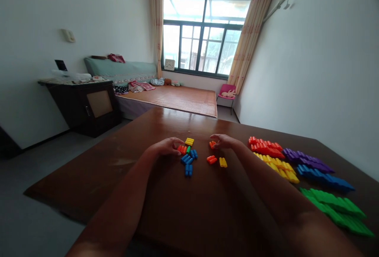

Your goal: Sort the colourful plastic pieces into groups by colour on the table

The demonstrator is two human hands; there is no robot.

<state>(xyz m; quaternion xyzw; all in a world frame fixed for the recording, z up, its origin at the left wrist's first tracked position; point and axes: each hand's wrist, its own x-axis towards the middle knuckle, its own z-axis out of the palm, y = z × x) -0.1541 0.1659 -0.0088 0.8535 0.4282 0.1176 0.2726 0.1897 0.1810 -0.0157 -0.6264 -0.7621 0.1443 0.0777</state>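
Note:
Small coloured pieces lie on the brown table (124, 170). My left hand (171, 146) has its fingers curved against the left side of a red group (181, 149). Beside that group are a green piece (188, 150), a yellow group (189, 142) and several blue pieces (187, 159). My right hand (222, 141) has its fingers bent around orange pieces (212, 145), partly covered by the fingertips. Nearer to me lie another red-orange group (211, 160) and a yellow pair (223, 162).
On the table's right side are rows of red (265, 147), yellow (276, 166), purple (306, 160), blue (325, 177) and green (336, 207) pieces. Beyond stand a bed (180, 97), a dark cabinet (85, 107) and a pink chair (227, 89).

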